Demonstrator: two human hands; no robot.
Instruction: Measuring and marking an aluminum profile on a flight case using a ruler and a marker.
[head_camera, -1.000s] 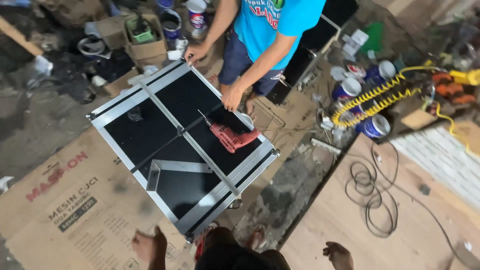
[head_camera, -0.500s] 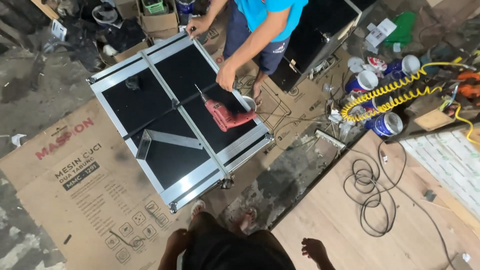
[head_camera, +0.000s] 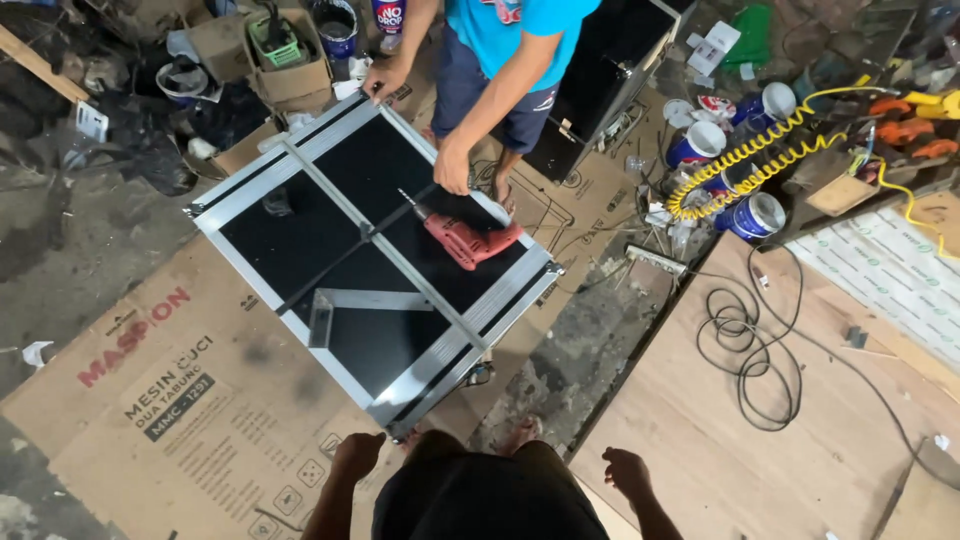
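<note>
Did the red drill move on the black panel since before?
No. The red drill lies at the same spot on the black panel, just right of the frame's centre bar, near the other person's hand. Only the camera shifted.

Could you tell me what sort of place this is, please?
Most likely a small fabrication workshop with work done on the floor. An aluminium-framed dark panel lies on flattened cardboard with a red power drill on it; a coiled yellow air hose and paint cans sit nearby.

Drill (head_camera: 468, 240) on framed panel (head_camera: 300, 245), cardboard (head_camera: 180, 400) beneath.
</note>
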